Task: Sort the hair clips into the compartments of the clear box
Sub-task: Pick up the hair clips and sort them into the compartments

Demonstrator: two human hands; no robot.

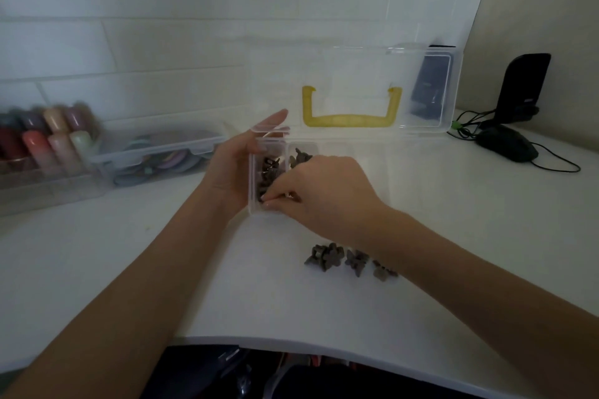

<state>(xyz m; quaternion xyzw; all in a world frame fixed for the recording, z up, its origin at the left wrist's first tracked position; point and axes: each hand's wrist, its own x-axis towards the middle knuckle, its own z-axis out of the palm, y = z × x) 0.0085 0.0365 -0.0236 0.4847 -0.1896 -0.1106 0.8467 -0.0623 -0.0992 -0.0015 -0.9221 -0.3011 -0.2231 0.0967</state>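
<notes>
The right hand point(327, 191) has its fingertips point(266, 201) pinched together low in the near end of the leftmost compartment point(264, 178) of the clear box point(356, 152) — whether a clip sits between them I cannot tell. To finish this step well, let go low inside the walls, not from above. The left hand point(233, 168) lies open against the box's left wall, thumb over the rim, steadying it; it should hold firm so the light box does not slide. The compartment just right also holds clips. More hair clips point(350, 261) wait on the white table point(227, 285), near the right forearm — take them one at a time.
</notes>
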